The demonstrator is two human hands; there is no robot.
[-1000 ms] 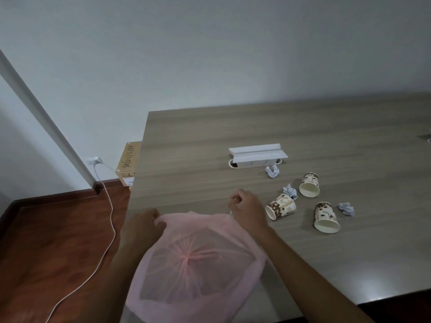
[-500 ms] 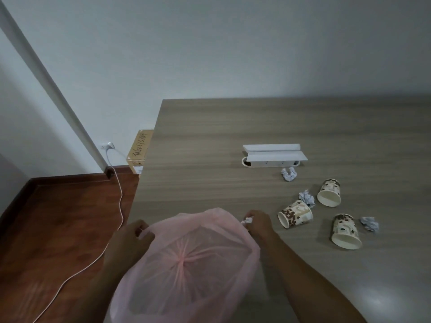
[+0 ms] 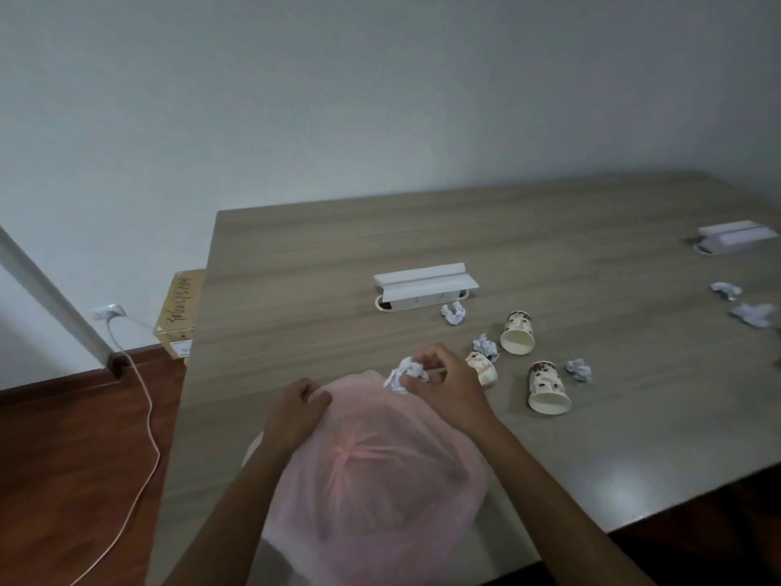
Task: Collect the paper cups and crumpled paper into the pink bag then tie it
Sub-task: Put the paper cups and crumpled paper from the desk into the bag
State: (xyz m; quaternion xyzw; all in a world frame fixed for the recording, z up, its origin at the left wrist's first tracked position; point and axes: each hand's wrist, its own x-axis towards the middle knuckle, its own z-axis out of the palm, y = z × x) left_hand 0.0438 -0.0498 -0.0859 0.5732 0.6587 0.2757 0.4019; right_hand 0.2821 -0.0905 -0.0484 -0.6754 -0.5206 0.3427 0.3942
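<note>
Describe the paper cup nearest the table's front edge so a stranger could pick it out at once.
Start at the white cable box in the middle of the wooden table and come toward the camera, past the pink bag's right side. Three patterned cups lie tipped there. The wanted cup is the rightmost and closest, its open mouth toward the camera, with a paper ball beside it.

Legible marking appears on one item only: the cardboard box (image 3: pixel 181 308) on the floor at the far left of the tabletop (image 3: pixel 321 247). A handwritten number runs along its top face; the digits are too blurred to read with certainty. A white label on the box's near side is too small to read.
</note>
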